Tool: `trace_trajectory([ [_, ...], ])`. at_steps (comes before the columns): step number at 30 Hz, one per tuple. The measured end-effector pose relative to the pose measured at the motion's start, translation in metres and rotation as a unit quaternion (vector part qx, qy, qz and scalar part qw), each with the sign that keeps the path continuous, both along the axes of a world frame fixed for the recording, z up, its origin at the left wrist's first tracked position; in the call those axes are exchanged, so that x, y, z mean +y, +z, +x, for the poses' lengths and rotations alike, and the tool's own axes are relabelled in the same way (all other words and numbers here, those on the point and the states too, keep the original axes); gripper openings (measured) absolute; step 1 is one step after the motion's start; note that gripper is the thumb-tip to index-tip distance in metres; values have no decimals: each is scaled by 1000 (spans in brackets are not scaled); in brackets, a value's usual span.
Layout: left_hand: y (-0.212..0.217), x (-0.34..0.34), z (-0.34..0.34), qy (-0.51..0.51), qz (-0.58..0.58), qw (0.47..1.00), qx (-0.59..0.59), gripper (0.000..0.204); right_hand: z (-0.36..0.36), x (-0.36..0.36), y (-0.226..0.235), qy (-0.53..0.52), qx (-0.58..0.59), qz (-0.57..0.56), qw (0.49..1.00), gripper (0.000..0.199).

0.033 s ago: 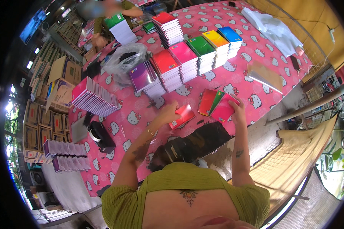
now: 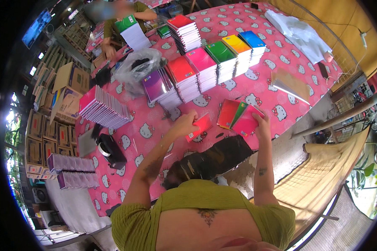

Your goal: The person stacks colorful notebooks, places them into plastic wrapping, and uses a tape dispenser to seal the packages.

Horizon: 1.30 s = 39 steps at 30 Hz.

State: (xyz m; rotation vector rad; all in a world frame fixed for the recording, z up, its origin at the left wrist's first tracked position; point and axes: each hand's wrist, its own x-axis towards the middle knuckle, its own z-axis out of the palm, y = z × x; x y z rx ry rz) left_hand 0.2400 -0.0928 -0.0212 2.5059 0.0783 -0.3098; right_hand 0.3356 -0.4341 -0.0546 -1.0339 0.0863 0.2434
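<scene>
My left hand [image 2: 187, 124] pinches the upper left edge of a small red notebook [image 2: 200, 126], which is held just in front of me over the table. In my right hand [image 2: 262, 124] is a fan of spiral notebooks: a pink notebook [image 2: 248, 121] on top, a green notebook [image 2: 239, 113] partly covered, and a red notebook [image 2: 228, 111] at the left, with a thin yellow edge showing beneath. Beyond both hands runs a row of notebook stacks, including a purple stack [image 2: 157, 83], a red stack [image 2: 181, 70] and a pink stack [image 2: 201, 58].
The table has a pink patterned cover [image 2: 146, 129]. A black wrapped bundle [image 2: 213, 157] lies between my arms. At left are a black case [image 2: 111, 150], a leaning notebook pile [image 2: 104, 108] and cartons [image 2: 73, 79]. Across the table, a co-worker's hand [image 2: 109, 51] is near a green notebook stack [image 2: 134, 33].
The fanned notebooks in my right hand have shifted very slightly to the right. The red notebook at my left hand has tilted a little. Everything else looks the same.
</scene>
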Motion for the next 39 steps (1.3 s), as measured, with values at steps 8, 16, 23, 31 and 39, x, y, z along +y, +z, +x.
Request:
trace_trajectory([
  [8, 151, 29, 73, 155, 58, 854, -493, 32, -15, -26, -13, -59, -14, -2, 998, 41],
  [16, 85, 92, 89, 7, 265, 901, -344, 39, -41, -30, 5, -104, 24, 44, 993, 38],
  [23, 82, -55, 47, 5, -216, 939, -267, 33, -41, -5, 30, -44, 16, 106, 993, 39],
  [31, 64, -71, 54, 125, -365, 878, -282, 17, -4, -14, 48, -54, -11, 81, 995, 36],
  [39, 112, -71, 60, -33, -125, 877, -464, 14, 35, 38, -3, 18, -50, -76, 996, 42],
])
